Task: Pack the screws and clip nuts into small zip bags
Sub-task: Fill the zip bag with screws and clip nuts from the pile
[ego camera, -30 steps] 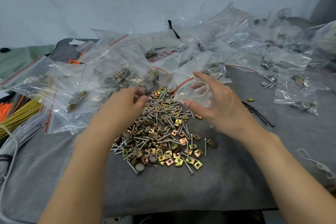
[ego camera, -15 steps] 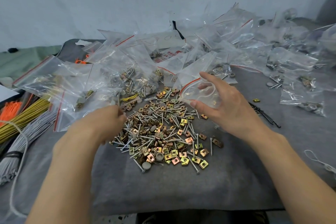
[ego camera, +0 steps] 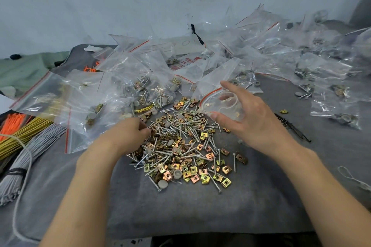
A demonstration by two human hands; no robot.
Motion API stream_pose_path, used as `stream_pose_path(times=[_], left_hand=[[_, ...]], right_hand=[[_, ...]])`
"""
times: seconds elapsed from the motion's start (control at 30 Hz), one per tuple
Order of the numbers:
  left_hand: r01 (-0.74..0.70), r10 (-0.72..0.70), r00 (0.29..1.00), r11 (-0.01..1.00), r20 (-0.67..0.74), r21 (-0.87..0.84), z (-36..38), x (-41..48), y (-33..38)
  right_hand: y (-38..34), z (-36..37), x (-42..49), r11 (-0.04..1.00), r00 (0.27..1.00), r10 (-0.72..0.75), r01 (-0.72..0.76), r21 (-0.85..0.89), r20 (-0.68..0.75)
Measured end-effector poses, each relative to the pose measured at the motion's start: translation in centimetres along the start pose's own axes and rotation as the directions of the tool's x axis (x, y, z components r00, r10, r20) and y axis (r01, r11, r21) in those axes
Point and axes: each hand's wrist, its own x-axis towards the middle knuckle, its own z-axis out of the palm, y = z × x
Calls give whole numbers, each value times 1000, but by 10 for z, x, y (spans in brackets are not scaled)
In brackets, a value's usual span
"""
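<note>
Left hand (ego camera: 128,136) moved — at screw pile's (ego camera: 180,146) edge.

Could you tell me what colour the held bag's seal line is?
Red; the seal line shows clearest in the head view.

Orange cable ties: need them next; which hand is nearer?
Left. Left hand sits right of the ties, at the pile's edge; right hand holds a bag beyond the pile.
</note>
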Motion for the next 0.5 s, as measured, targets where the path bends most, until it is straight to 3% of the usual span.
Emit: stream_pose_path(times=[0.27,0.5], left_hand=[[-56,64,997,988,48,-147,2,1,9],[-35,40,998,992,41,-125,4,9,7]], right_hand=[[-1,-2,0,1000,1000,18,-18,-7,15],[-2,-3,0,1000,1000,15,-15,1,10]])
